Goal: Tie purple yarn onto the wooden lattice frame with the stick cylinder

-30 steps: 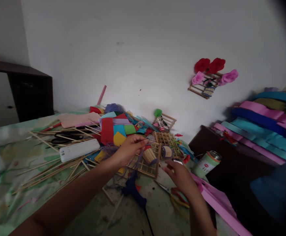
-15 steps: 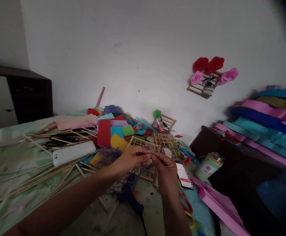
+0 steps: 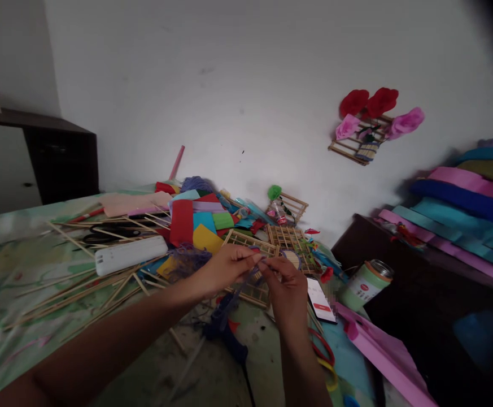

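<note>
Purple strand (image 3: 238,289), pinched by my left hand (image 3: 228,267) and my right hand (image 3: 287,291), trails from just beyond the glue gun (image 3: 229,338) toward it. I'd judge I'm working its end; the next move likely needs firm, precise fingertips.

Your purple strand (image 3: 240,286) looks matt, its material too blurred to tell. Your lattice frame (image 3: 251,299) and thin sticks (image 3: 66,294) look like bare, dull wood. Your glue gun (image 3: 228,334) appears to be matt plastic, your power bank (image 3: 131,255) smooth plastic; the red flowers (image 3: 382,103) you face resemble ruffled, matt paper.
</note>
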Available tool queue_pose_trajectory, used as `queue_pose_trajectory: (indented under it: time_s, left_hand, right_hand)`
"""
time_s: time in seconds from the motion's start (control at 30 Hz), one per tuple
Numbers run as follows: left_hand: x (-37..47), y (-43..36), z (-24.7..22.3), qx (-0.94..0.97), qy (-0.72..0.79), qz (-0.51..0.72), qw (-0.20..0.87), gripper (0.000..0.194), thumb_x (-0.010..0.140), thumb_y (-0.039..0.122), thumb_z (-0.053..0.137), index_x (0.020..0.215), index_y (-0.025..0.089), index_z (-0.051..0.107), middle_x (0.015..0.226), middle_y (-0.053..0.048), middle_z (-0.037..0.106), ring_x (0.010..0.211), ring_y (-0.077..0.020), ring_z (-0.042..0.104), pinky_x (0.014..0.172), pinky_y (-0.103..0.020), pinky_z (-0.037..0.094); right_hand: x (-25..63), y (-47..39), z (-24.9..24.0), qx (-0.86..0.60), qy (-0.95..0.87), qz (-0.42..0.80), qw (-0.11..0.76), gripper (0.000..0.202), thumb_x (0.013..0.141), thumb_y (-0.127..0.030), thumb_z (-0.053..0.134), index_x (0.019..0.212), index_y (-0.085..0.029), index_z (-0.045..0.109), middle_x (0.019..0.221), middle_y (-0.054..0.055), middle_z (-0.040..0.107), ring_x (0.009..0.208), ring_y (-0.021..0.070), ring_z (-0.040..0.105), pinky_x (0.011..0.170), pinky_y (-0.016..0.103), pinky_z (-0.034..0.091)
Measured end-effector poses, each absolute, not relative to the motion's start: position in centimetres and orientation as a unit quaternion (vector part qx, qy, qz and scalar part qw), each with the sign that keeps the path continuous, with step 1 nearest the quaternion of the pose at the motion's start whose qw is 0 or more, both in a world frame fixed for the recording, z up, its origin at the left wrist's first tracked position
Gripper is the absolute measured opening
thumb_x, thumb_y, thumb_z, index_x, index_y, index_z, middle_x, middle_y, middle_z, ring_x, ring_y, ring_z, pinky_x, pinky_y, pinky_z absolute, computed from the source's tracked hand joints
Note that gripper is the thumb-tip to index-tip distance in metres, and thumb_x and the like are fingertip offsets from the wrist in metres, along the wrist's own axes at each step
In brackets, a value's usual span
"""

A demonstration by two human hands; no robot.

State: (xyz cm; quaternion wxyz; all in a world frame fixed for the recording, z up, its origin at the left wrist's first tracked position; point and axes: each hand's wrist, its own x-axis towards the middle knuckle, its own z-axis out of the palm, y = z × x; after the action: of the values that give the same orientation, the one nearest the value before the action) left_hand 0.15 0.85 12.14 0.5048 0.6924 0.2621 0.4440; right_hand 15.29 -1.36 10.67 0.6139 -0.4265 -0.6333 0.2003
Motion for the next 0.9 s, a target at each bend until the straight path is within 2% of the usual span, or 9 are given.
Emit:
queue_pose_trajectory:
  time_s: [0.13, 0.3, 0.4, 0.63, 0.7, 0.83, 0.9]
  left_hand:
    - [0.5, 1.0, 11.5, 0.672, 0.260, 0.437, 0.539, 0.043, 0.081, 0.053, 0.051, 0.064, 0.014, 0.058, 0.047, 0.003, 0.044, 0.040, -0.0068, 0.029, 0.042, -0.022, 0.017]
    - [0.6, 1.0, 11.4, 0.669, 0.255, 0.468, 0.517, 0.047, 0.080, 0.054, 0.052, 0.052, 0.016, 0.046, 0.045, 0.005, 0.030, 0.042, -0.0067, 0.024, 0.043, -0.022, 0.015]
    - [0.5, 0.8, 11.7, 0.676, 0.247, 0.465, 0.516, 0.050, 0.079, 0.056, 0.052, 0.050, 0.017, 0.041, 0.046, 0.005, 0.028, 0.043, -0.0070, 0.024, 0.044, -0.023, 0.014]
    - [-0.1, 0.3, 12.5, 0.701, 0.233, 0.454, 0.499, 0.049, 0.078, 0.057, 0.052, 0.052, 0.016, 0.047, 0.047, 0.004, 0.030, 0.043, -0.0073, 0.023, 0.044, -0.023, 0.014]
    - [-0.3, 0.3, 12.6, 0.716, 0.228, 0.447, 0.485, 0.047, 0.080, 0.054, 0.051, 0.052, 0.016, 0.047, 0.048, 0.004, 0.029, 0.044, -0.0076, 0.022, 0.044, -0.023, 0.014]
    - [-0.8, 0.3, 12.8, 0.768, 0.218, 0.404, 0.447, 0.047, 0.084, 0.052, 0.047, 0.053, 0.017, 0.043, 0.051, 0.004, 0.024, 0.047, -0.0084, 0.022, 0.046, -0.023, 0.014]
    - [-1.0, 0.2, 12.9, 0.794, 0.208, 0.387, 0.420, 0.046, 0.086, 0.049, 0.045, 0.053, 0.016, 0.041, 0.054, 0.004, 0.023, 0.049, -0.0089, 0.022, 0.047, -0.024, 0.015]
  right_hand:
    - [15.3, -1.2, 10.8, -0.448, -0.631, 0.138, 0.619, 0.010, 0.068, -0.030, 0.071, 0.073, -0.023, 0.075, 0.079, 0.004, 0.061, 0.080, 0.0190, 0.057, 0.075, 0.034, 0.045]
    - [15.1, -1.4, 11.1, -0.443, -0.634, 0.123, 0.621, 0.009, 0.068, -0.030, 0.070, 0.071, -0.022, 0.073, 0.077, 0.004, 0.062, 0.077, 0.0186, 0.057, 0.073, 0.034, 0.045]
    - [14.9, -1.7, 11.2, -0.433, -0.634, 0.121, 0.629, 0.008, 0.069, -0.029, 0.070, 0.069, -0.021, 0.072, 0.076, 0.003, 0.063, 0.075, 0.0185, 0.058, 0.071, 0.033, 0.045]
    - [14.7, -2.4, 11.7, -0.433, -0.642, 0.124, 0.621, 0.007, 0.069, -0.026, 0.069, 0.072, -0.020, 0.070, 0.074, 0.002, 0.065, 0.074, 0.0179, 0.057, 0.071, 0.032, 0.044]
    - [14.8, -2.5, 11.9, -0.446, -0.637, 0.122, 0.617, 0.012, 0.068, -0.025, 0.070, 0.079, -0.020, 0.070, 0.070, 0.001, 0.063, 0.070, 0.0165, 0.055, 0.069, 0.031, 0.043]
    - [15.4, -2.5, 12.0, -0.419, -0.635, 0.172, 0.626, 0.041, 0.066, -0.026, 0.073, 0.107, -0.022, 0.066, 0.068, -0.003, 0.056, 0.067, 0.0142, 0.051, 0.069, 0.030, 0.043]
    - [15.8, -2.5, 12.2, -0.405, -0.655, 0.211, 0.603, 0.042, 0.067, -0.025, 0.072, 0.109, -0.024, 0.067, 0.069, -0.003, 0.055, 0.068, 0.0137, 0.051, 0.070, 0.030, 0.043]
